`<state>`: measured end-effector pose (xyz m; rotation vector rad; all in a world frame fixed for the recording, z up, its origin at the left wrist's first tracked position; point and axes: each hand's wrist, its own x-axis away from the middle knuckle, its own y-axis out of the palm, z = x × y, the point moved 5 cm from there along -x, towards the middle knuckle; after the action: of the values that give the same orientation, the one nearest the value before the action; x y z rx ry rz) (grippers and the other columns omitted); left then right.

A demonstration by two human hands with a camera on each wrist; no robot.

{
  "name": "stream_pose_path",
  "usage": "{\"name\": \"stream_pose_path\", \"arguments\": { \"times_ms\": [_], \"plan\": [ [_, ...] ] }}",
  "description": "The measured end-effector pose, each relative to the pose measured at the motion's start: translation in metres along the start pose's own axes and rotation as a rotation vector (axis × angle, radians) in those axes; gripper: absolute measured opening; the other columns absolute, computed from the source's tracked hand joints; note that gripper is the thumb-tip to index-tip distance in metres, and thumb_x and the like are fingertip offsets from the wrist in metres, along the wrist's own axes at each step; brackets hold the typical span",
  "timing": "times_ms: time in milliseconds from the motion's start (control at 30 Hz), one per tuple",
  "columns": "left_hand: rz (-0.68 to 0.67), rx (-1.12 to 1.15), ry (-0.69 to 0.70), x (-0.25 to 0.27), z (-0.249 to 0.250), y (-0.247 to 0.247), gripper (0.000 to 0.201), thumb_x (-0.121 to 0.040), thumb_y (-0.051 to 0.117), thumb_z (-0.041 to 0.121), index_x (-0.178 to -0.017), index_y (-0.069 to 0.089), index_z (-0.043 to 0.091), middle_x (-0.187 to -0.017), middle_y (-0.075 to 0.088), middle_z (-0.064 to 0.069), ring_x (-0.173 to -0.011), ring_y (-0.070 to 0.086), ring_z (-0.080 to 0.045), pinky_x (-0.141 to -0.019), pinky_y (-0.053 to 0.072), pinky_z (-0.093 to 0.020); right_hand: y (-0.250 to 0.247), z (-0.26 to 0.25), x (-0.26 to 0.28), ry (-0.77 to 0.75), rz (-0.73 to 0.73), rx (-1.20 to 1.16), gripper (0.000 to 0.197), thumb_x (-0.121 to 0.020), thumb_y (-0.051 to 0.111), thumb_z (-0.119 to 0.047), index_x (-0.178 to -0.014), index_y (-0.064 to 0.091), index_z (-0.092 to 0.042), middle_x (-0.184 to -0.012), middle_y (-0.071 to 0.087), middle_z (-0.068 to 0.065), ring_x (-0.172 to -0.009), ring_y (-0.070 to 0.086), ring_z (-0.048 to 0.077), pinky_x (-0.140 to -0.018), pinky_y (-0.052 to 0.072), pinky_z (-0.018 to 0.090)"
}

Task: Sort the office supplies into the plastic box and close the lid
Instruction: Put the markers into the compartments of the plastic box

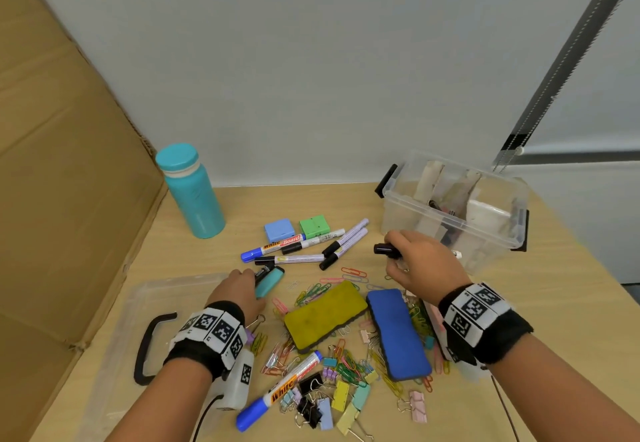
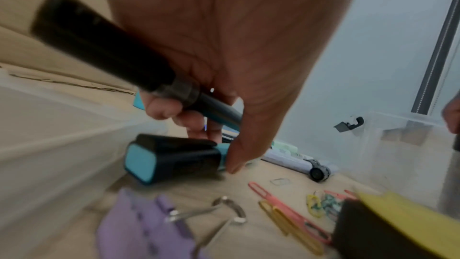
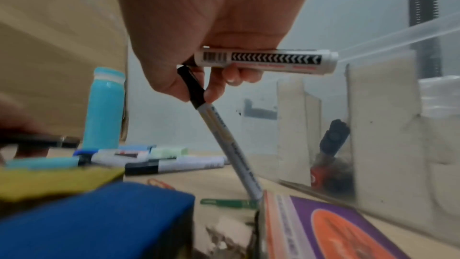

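My left hand [image 1: 247, 284] [image 2: 206, 141] grips a dark marker [image 2: 104, 46] in its curled fingers, while its thumb touches a teal highlighter [image 1: 269, 281] [image 2: 171, 158] lying on the table. My right hand [image 1: 398, 261] [image 3: 196, 90] holds a white marker with a black cap [image 1: 386, 250] [image 3: 266, 60] and also pinches a thin grey pen [image 3: 224, 139] that hangs down to the table. The clear plastic box [image 1: 453, 223] stands open just behind the right hand, with dividers and a few items inside. Its clear lid [image 1: 166, 289], with a black handle [image 1: 152, 348], lies flat under my left forearm.
Several markers [image 1: 304, 246], a blue case [image 1: 280, 230] and a green case [image 1: 313, 227] lie mid-table. A yellow eraser [image 1: 325, 315], a blue eraser [image 1: 398, 332], paper clips and binder clips [image 1: 332, 400] lie nearer. A teal bottle [image 1: 192, 192] and cardboard [image 1: 62, 182] stand left.
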<state>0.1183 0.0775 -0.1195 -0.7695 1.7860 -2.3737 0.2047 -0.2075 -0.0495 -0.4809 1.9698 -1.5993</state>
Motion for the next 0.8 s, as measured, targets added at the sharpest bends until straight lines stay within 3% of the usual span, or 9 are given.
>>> {"name": "stream_pose_path", "arguments": {
  "times_ms": [167, 300, 400, 500, 567, 667, 800],
  "plan": [
    [0.041, 0.041, 0.002, 0.005, 0.005, -0.014, 0.043, -0.088, 0.055, 0.035, -0.123, 0.046, 0.011, -0.114, 0.051, -0.008, -0.089, 0.051, -0.017, -0.083, 0.047, -0.03, -0.054, 0.021, 0.014, 0.19, 0.19, -0.35, 0.015, -0.088, 0.058, -0.028, -0.101, 0.051, -0.027, -0.084, 0.063, -0.009, -0.061, 0.055, 0.004, -0.056, 0.047, 0.024],
    [0.082, 0.09, 0.023, 0.01, 0.015, -0.025, 0.04, -0.089, 0.055, 0.033, -0.12, 0.047, 0.01, -0.102, 0.045, -0.004, -0.085, 0.051, -0.018, -0.073, 0.043, -0.027, -0.106, 0.05, 0.019, 0.293, 0.478, -0.434, 0.021, -0.09, 0.058, -0.025, -0.109, 0.052, -0.019, -0.093, 0.062, -0.005, -0.073, 0.058, 0.014, -0.064, 0.047, 0.028],
    [0.094, 0.119, 0.035, 0.013, 0.025, -0.028, 0.038, -0.089, 0.055, 0.032, -0.119, 0.047, 0.011, -0.105, 0.047, -0.005, -0.085, 0.053, -0.019, -0.072, 0.044, -0.027, -0.125, 0.076, 0.018, 0.397, 0.59, -0.24, 0.022, -0.09, 0.055, -0.028, -0.109, 0.049, -0.02, -0.086, 0.058, -0.003, -0.069, 0.053, 0.021, -0.059, 0.042, 0.029],
    [0.094, 0.123, 0.056, 0.015, 0.037, -0.03, 0.037, -0.089, 0.055, 0.032, -0.118, 0.048, 0.011, -0.112, 0.05, -0.008, -0.085, 0.052, -0.019, -0.074, 0.044, -0.028, -0.111, 0.094, 0.0, 0.495, 0.423, -0.038, 0.015, -0.09, 0.053, -0.027, -0.101, 0.048, -0.017, -0.074, 0.055, 0.001, -0.06, 0.047, 0.023, -0.047, 0.029, 0.023],
    [0.091, 0.117, 0.073, 0.017, 0.047, -0.03, 0.035, -0.09, 0.055, 0.032, -0.117, 0.048, 0.011, -0.11, 0.049, -0.007, -0.084, 0.051, -0.018, -0.073, 0.044, -0.028, -0.093, 0.1, -0.015, 0.507, 0.283, 0.039, 0.013, -0.09, 0.051, -0.027, -0.097, 0.047, -0.017, -0.072, 0.057, 0.001, -0.058, 0.049, 0.022, -0.045, 0.027, 0.022],
    [0.089, 0.116, 0.094, 0.02, 0.059, -0.03, 0.033, -0.09, 0.055, 0.033, -0.115, 0.048, 0.013, -0.104, 0.046, -0.003, -0.083, 0.051, -0.018, -0.073, 0.044, -0.028, -0.071, 0.107, -0.036, 0.532, 0.169, 0.056, 0.014, -0.089, 0.052, -0.027, -0.1, 0.049, -0.018, -0.079, 0.063, 0.005, -0.068, 0.057, 0.025, -0.052, 0.037, 0.026],
    [0.091, 0.105, 0.115, 0.024, 0.066, -0.03, 0.034, -0.091, 0.054, 0.033, -0.117, 0.047, 0.013, -0.11, 0.051, -0.005, -0.083, 0.049, -0.016, -0.071, 0.041, -0.026, -0.052, 0.115, -0.052, 0.553, -0.041, -0.062, 0.03, -0.087, 0.054, -0.035, -0.115, 0.056, -0.021, -0.095, 0.065, 0.006, -0.082, 0.061, 0.025, -0.071, 0.052, 0.035]
  ]
}}
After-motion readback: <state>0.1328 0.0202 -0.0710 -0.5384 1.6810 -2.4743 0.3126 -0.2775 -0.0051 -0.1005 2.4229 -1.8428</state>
